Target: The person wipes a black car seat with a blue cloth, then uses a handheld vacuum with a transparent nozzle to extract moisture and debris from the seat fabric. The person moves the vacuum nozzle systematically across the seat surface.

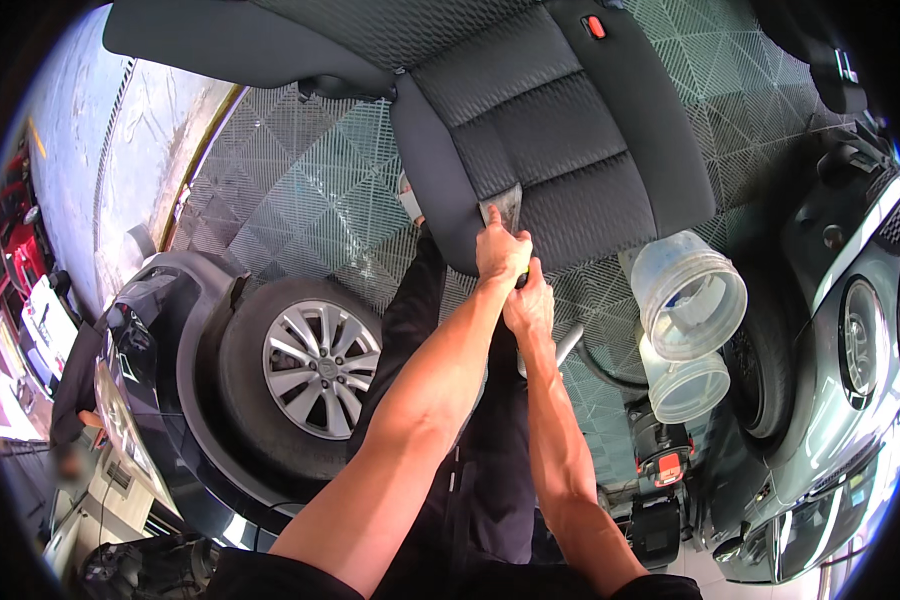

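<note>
A black fabric car seat (525, 142), out of a car, fills the top middle, with a red buckle button (595, 28) on its right bolster. A clear, flat-ended extraction nozzle (511, 202) lies against the lower left part of the cushion. My left hand (501, 247) presses on this nozzle, its index finger stretched over the clear head. Just below, my right hand (530, 304) is closed around the dark handle of the nozzle. A grey hose (600, 367) shows on the floor to the right of my legs.
Two translucent plastic buckets (686, 307) are right of the seat's front edge. A dark car's front wheel (322, 367) is at left, a grey car (832, 337) at right. A red and black machine (664, 457) stands below the buckets. Another person (79, 382) is at far left. Grid tiles (307, 172) cover the floor.
</note>
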Demonstrator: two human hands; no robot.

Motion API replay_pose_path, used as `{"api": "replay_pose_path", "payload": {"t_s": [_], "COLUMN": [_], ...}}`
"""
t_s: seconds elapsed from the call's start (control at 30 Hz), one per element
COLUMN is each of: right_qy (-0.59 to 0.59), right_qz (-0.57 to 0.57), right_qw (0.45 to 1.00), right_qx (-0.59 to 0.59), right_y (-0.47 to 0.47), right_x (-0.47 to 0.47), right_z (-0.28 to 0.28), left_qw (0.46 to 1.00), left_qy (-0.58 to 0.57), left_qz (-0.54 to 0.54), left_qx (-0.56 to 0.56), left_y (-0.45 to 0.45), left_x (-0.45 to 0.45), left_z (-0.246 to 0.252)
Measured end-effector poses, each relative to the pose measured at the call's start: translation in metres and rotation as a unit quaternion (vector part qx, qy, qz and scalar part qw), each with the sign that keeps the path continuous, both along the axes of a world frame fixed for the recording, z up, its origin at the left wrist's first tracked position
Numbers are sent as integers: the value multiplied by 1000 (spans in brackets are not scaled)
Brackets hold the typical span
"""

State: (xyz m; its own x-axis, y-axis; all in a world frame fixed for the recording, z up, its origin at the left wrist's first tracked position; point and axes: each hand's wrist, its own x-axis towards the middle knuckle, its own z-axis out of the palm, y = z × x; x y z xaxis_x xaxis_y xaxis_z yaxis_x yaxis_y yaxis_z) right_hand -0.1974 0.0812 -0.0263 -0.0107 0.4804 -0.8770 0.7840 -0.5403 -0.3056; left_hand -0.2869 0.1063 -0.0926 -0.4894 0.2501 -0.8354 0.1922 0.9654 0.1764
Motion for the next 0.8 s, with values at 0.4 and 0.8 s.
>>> {"api": "replay_pose_path", "payload": {"t_s": [0.4,0.8], "right_qy": [-1,-3], "right_qz": [-25,-67], "right_qw": [1000,997], "right_qx": [-2,36], "right_y": [-67,-42], "right_x": [89,33], "right_z": [39,109], "left_qw": [999,996], "left_qy": [1,-50], "left_qz": [-33,3], "left_qx": [14,68], "left_y": [-77,-67], "left_x": [94,49], "left_z": [34,95]}}
